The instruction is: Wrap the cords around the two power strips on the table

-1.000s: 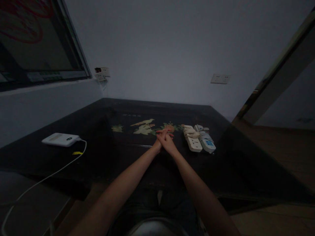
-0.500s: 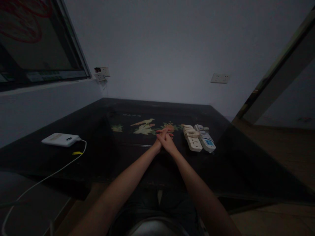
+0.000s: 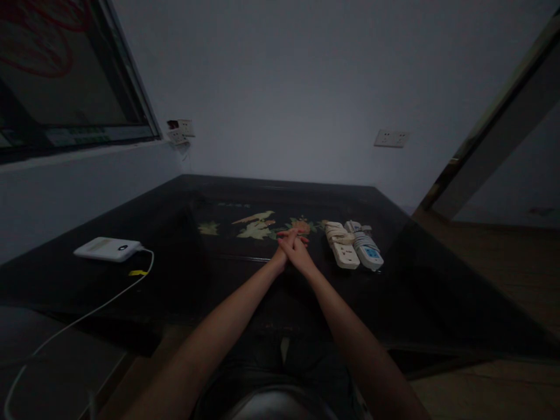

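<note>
My left hand (image 3: 282, 254) and my right hand (image 3: 298, 249) rest together at the middle of the dark table, crossed over each other with fingers stretched out. The right lies on top and partly hides the left. No object shows in either hand. Just right of them lie two power strips side by side: a cream power strip (image 3: 347, 256) and a white power strip with a blue socket face (image 3: 370, 256). Each has its cord wrapped around its far part.
On the left of the black table (image 3: 184, 291) lies a white power bank (image 3: 107, 249), its white cable (image 3: 109, 302) running off the near edge. A yellow tag (image 3: 138, 272) is beside it. Wall sockets (image 3: 391, 139) are behind; a window (image 3: 74, 76) is at left.
</note>
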Demonstrator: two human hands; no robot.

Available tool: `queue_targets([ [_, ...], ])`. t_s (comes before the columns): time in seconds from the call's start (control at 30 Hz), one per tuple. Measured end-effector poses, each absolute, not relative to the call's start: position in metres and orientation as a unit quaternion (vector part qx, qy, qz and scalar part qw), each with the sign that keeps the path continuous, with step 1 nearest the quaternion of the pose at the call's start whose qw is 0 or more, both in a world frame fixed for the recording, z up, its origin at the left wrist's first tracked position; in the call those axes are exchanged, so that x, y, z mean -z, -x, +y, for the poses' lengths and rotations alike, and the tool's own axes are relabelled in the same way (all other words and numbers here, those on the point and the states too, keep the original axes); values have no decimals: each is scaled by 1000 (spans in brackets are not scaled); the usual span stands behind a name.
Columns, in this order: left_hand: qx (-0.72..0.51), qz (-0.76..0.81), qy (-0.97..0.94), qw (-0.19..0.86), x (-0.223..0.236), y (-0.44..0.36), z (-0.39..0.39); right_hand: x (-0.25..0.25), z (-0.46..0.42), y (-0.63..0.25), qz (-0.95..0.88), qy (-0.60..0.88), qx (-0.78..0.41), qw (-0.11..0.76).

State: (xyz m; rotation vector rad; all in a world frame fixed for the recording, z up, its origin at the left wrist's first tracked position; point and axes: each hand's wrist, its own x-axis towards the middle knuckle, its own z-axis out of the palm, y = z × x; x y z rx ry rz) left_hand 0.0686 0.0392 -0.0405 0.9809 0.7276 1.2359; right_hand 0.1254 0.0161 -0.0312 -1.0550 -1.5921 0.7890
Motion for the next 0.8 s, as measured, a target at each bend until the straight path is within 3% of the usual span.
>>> queue_targets([
  [0.8, -520, 334, -439, 652, 40, -70, 41, 46, 25, -124, -659, 463, -293, 516],
])
